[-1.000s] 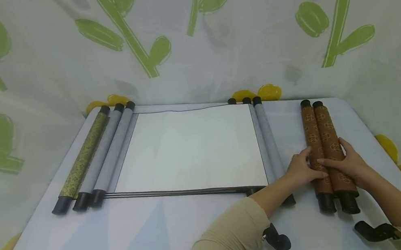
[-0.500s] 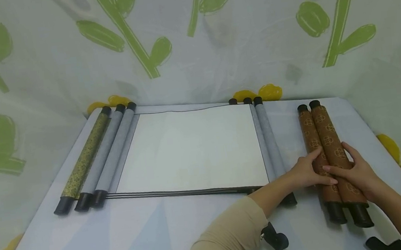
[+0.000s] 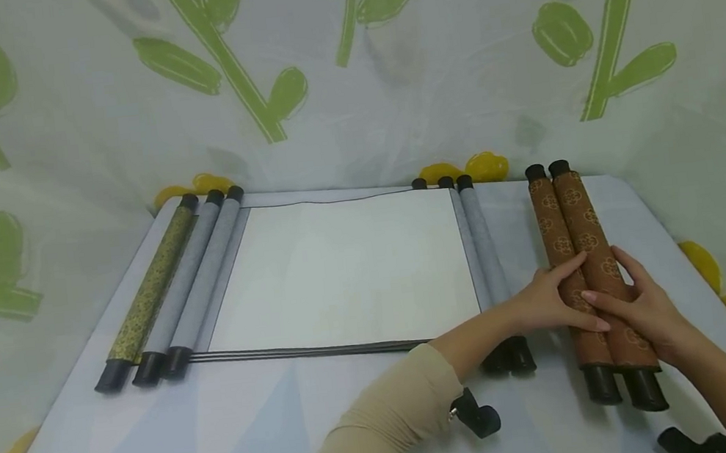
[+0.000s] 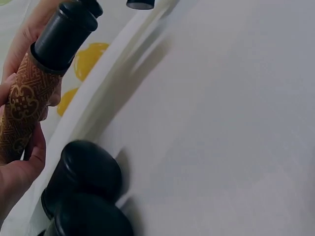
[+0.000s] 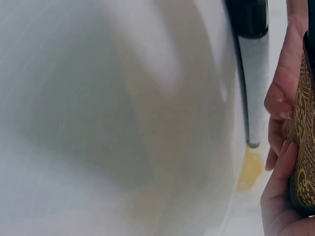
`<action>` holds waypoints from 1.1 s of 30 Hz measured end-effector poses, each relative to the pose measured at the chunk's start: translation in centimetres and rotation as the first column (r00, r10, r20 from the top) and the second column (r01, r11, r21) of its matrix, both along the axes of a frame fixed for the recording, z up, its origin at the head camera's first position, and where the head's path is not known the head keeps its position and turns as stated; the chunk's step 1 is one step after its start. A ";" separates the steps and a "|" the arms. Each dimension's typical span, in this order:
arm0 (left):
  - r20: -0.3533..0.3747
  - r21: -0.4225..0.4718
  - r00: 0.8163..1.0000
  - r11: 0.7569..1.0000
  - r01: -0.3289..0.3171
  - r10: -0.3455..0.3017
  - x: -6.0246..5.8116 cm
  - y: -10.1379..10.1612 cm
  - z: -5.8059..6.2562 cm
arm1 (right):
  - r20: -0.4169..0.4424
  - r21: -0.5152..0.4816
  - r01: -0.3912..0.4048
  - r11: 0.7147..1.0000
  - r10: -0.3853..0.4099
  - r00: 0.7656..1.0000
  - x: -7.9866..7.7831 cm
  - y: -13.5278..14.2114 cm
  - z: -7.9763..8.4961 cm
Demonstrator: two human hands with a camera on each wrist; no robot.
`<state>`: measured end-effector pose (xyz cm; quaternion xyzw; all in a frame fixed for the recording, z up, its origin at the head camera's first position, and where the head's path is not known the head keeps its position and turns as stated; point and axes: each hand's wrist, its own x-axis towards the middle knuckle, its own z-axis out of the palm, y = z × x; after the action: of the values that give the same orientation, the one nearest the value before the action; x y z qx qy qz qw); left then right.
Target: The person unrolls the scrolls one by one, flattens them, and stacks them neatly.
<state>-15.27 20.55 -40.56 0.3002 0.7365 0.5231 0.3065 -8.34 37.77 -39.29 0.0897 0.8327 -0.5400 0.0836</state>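
Two parallel brown rolls with gold flower patterns and black end knobs, the left roll [image 3: 552, 225] and the right roll [image 3: 579, 211], look like the two halves of a hanging scroll. Both hands hold them side by side at the table's right. My left hand [image 3: 556, 298] grips the left roll, thumb and fingers around it. The right hand [image 3: 644, 311] grips the right roll, its thumb across the top. Shadows beneath suggest the rolls are raised off the table. In the left wrist view, a black knob [image 4: 59, 39] caps the patterned roll [image 4: 24, 103]. The right wrist view shows only part of the roll [image 5: 305, 123].
A white sheet [image 3: 348, 272] lies unrolled between grey rolls, the nearer left one [image 3: 208, 265] and the right one [image 3: 487, 243]. Beside them at far left is a green-gold roll [image 3: 153, 285]. A leaf-patterned cloth [image 3: 469, 97] hangs behind the pale table [image 3: 258, 429].
The brown rolls first came nearer to me, tilting to the right, then their far ends shifted up and away. Both hands kept their hold. My left forearm swung slightly left.
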 end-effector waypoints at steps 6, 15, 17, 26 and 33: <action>0.014 0.020 1.000 1.000 -0.016 0.016 -0.1 -1.0 0.2 | 0.004 -0.045 0.003 0.999 -0.003 1.000 -0.2 -1.5 0.7; 0.021 0.069 0.999 0.997 -0.025 0.024 -0.4 -3.4 -0.1 | -0.060 0.032 -0.036 0.999 0.038 0.997 -0.9 -3.9 1.3; 0.027 0.073 1.000 0.997 -0.012 0.010 -0.5 -4.2 -0.4 | -0.076 0.041 -0.064 0.997 0.067 0.995 -1.0 -4.4 1.3; -0.079 0.136 0.992 0.985 0.110 -0.100 -0.9 -7.1 -0.2 | -0.167 0.112 -0.155 0.982 0.172 0.971 -1.2 -6.3 1.8; -0.123 0.145 0.986 0.980 0.134 -0.116 -1.0 -8.8 0.5 | -0.220 0.105 -0.180 0.978 0.200 0.955 -1.8 -7.6 2.1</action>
<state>-16.26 11.73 -40.02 0.3980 0.6902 0.5395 0.2723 -10.16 30.17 -37.18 -0.0504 0.8635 -0.5006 0.0346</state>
